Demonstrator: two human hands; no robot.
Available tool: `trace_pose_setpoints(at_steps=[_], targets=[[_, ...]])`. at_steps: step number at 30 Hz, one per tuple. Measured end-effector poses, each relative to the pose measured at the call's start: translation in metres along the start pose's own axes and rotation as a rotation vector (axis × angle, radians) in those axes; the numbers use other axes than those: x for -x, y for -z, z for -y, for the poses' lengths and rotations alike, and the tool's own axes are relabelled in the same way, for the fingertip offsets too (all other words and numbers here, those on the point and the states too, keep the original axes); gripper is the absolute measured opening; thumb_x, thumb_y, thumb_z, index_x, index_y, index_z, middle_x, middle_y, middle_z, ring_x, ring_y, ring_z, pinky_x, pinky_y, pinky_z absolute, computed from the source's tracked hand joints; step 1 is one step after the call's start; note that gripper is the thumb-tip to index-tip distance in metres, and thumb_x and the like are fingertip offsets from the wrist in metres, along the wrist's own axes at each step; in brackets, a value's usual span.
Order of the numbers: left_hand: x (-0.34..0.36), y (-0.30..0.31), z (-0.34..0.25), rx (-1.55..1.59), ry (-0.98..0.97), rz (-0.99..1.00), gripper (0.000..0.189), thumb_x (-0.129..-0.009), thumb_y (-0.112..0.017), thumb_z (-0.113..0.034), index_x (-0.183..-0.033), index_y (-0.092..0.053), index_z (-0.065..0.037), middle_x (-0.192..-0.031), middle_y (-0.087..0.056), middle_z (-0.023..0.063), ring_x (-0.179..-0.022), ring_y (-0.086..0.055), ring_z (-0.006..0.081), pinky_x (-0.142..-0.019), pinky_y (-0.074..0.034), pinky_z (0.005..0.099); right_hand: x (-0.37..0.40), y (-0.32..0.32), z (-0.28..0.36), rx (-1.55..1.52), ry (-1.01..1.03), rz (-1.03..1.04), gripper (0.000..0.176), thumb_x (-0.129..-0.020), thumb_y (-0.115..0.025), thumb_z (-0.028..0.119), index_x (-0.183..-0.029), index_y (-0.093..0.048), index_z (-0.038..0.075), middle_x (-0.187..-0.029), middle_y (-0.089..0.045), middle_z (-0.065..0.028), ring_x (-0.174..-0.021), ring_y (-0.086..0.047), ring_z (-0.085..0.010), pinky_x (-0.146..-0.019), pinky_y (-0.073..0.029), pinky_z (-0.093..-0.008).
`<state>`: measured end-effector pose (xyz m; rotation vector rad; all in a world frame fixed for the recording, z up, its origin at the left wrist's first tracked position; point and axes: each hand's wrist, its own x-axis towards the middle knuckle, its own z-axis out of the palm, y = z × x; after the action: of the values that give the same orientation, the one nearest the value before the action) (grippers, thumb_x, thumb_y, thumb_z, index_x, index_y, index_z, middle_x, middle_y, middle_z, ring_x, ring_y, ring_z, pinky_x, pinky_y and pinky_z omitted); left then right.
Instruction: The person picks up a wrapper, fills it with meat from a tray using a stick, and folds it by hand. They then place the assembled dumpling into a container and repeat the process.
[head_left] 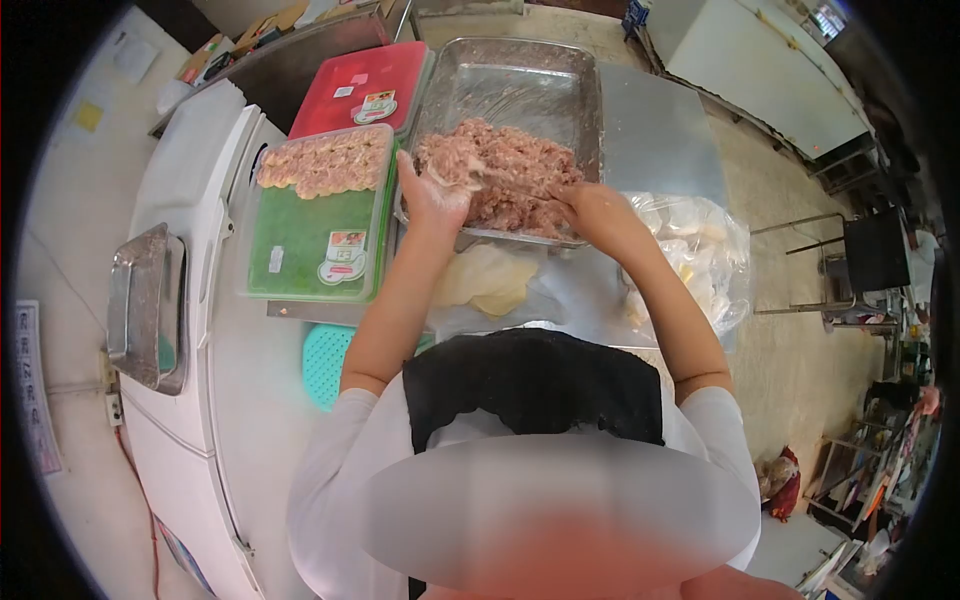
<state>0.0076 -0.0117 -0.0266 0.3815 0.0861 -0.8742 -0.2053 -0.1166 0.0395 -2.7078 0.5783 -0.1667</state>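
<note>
Noted on white chest freezer [200,150]: clear box with green base [300,235], far end packed with rows of folded dumplings [325,160], near part bare save a printed label [343,257]. Just behind it, red-lidded box [355,80], closed. Well apart at left edge, small steel pan [145,300]. Teal perforated mat [325,362] at near edge, partly hidden. At right, clear plastic bag [705,265] of pale pieces on steel sheet [655,130]. Black chair [875,250] on floor beyond

Lid stickers [346,256] and the wall notice [35,390] are too blurred to read.
</note>
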Motion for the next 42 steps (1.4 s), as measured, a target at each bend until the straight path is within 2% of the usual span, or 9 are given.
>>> trace_pose_setpoints(at_steps=[4,10,15,21,25,27,33,39,42], targets=[[0.014,-0.021,0.016,-0.073,-0.002,-0.048,0.077,-0.088,-0.042,-0.062,-0.135,-0.038,-0.001,-0.139,-0.041,0.0203,-0.127,-0.039,0.0389,-0.108,-0.024,0.0573,0.000,-0.018,-0.020,-0.024,0.193,-0.238,0.025,-0.089,-0.055,0.022,-0.109,-0.062,0.008,-0.088,-0.063,-0.0177,-0.082,-0.061,-0.0370,-0.069,-0.049,-0.0447],[0.026,-0.035,0.025,-0.091,-0.025,-0.077,0.073,-0.086,-0.051,-0.057,-0.131,-0.041,0.000,-0.137,-0.041,0.0209,-0.126,-0.039,0.0389,-0.107,-0.026,0.0566,0.005,0.045,-0.009,0.198,0.055,0.044,0.024,-0.088,-0.054,0.018,-0.109,-0.062,0.008,-0.093,-0.063,-0.0160,-0.085,-0.061,-0.0366,-0.072,-0.049,-0.0444],[0.026,-0.044,0.031,0.002,-0.003,-0.085,0.059,-0.086,-0.061,-0.040,-0.124,-0.046,0.002,-0.122,-0.054,0.0173,-0.114,-0.051,0.0334,-0.103,-0.037,0.0496,-0.015,0.001,-0.056,-0.170,0.414,-0.145,0.021,-0.089,-0.050,0.017,-0.096,-0.066,0.005,-0.088,-0.064,-0.0175,-0.082,-0.062,-0.0352,-0.070,-0.049,-0.0423],[0.056,-0.071,0.016,-0.849,-0.029,0.137,0.061,-0.081,-0.064,-0.008,-0.136,-0.038,-0.003,-0.133,-0.046,0.0156,-0.117,-0.051,0.0232,-0.102,-0.040,0.0381,-0.017,0.036,-0.077,-0.600,0.074,0.163,0.029,-0.094,-0.048,0.025,-0.089,-0.066,0.002,-0.068,-0.057,-0.0155,-0.064,-0.057,-0.0274,-0.061,-0.045,-0.0377],[0.043,-0.070,0.012,-1.701,-0.582,0.398,0.070,-0.074,-0.070,-0.006,-0.137,-0.039,-0.007,-0.124,-0.054,0.0117,-0.107,-0.055,0.0193,-0.095,-0.043,0.0295,-0.026,0.027,-0.088,-0.824,0.136,0.289,0.038,-0.097,-0.048,0.034,-0.077,-0.057,0.003,-0.056,-0.048,-0.0004,-0.049,-0.046,-0.0075,-0.045,-0.036,-0.0273],[0.046,-0.077,0.014,-1.742,-0.696,0.412,0.067,-0.071,-0.073,-0.006,-0.132,-0.046,-0.006,-0.115,-0.060,0.0097,-0.102,-0.057,0.0187,-0.092,-0.044,0.0284,-0.024,0.040,-0.088,-0.800,0.063,0.375,0.028,-0.094,-0.051,0.027,-0.088,-0.063,0.002,-0.058,-0.050,-0.0070,-0.053,-0.046,-0.0161,-0.053,-0.040,-0.0310],[0.044,-0.088,-0.005,-1.809,-0.098,0.621,0.046,-0.067,-0.076,-0.011,-0.111,-0.062,-0.004,-0.115,-0.062,0.0113,-0.110,-0.056,0.0235,-0.096,-0.042,0.0337,-0.022,0.022,-0.088,-0.640,0.374,0.199,0.027,-0.091,-0.056,0.025,-0.106,-0.065,0.004,-0.085,-0.065,-0.0152,-0.075,-0.061,-0.0296,-0.072,-0.048,-0.0343],[0.036,-0.048,-0.006,-2.045,-0.362,0.818,0.047,-0.066,-0.080,-0.018,-0.107,-0.062,-0.004,-0.101,-0.065,0.0083,-0.095,-0.060,0.0191,-0.089,-0.045,0.0314,-0.037,-0.007,-0.103,-0.534,0.448,0.177,0.031,-0.090,-0.057,0.030,-0.111,-0.065,0.009,-0.104,-0.065,-0.0173,-0.091,-0.063,-0.0343,-0.081,-0.049,-0.0373],[0.025,-0.047,-0.009,-1.948,0.083,0.503,0.047,-0.069,-0.078,-0.020,-0.109,-0.061,-0.003,-0.104,-0.064,0.0083,-0.089,-0.061,0.0167,-0.084,-0.047,0.0302,-0.039,-0.003,-0.108,-0.267,0.345,0.078,0.031,-0.090,-0.056,0.033,-0.110,-0.066,0.010,-0.098,-0.066,-0.0160,-0.088,-0.063,-0.0345,-0.078,-0.049,-0.0404]])
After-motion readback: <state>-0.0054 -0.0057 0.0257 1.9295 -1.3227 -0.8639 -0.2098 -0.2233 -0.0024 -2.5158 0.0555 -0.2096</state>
